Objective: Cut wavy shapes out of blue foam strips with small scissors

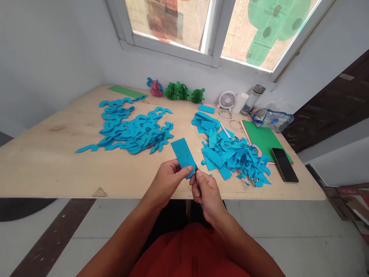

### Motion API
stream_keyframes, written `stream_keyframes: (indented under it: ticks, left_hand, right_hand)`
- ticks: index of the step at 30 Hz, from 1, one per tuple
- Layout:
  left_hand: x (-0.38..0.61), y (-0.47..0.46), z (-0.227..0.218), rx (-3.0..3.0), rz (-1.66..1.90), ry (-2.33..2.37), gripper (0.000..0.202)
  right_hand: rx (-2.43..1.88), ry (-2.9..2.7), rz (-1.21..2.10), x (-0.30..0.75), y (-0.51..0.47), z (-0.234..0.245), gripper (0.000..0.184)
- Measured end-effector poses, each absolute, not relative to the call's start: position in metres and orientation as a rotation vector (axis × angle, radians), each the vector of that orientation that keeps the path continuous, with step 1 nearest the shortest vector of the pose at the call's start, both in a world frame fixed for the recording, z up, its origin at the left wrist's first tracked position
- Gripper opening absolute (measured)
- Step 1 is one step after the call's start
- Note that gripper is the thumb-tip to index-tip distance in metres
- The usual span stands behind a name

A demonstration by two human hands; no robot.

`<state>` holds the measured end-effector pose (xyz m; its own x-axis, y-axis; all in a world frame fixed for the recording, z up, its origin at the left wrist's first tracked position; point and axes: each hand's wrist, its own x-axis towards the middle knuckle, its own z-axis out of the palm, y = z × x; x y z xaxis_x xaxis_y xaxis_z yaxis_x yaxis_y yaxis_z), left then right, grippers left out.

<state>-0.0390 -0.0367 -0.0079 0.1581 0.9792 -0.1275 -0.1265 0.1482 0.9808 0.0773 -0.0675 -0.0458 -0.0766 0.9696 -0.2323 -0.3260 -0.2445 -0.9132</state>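
Along the near edge of the table (57, 165): left hand (165, 182), thumb and fingers pinching the lower end of one blue paper strip (181, 151); right hand (208, 189), closed round dark scissors (197, 173), the blades meeting the strip's right side, their spread too hidden to tell. Strip tilted, held over the table's edge, bearing a drawn curve. Step in hand, as judged: cutting along that curve. Next move, as judged, calls for turning the strip with the left fingers while the blades follow the line, sparing the shape within. Beyond, at left: one heap of wavy blue cutouts (135, 132), overlapping. At right: one heap of blue offcuts (230, 152), mostly angular; one black phone (285, 164), lying near it. Farther: green sheets (261, 136); one bundle of blue strips (205, 120), seemingly uncut. By the wall: green paper ornaments (182, 91); one small white fan (227, 100); one bottle (253, 100).
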Motion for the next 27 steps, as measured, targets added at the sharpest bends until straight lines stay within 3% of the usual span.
stream_keyframes:
  ticks: [27]
  left_hand:
    - [-0.0406,-0.0347,-0.0058,1.122,1.026,1.035,0.021]
  right_hand:
    - [-1.128,-0.821,1.543,0.0754,-0.0661,-0.0434,0.045]
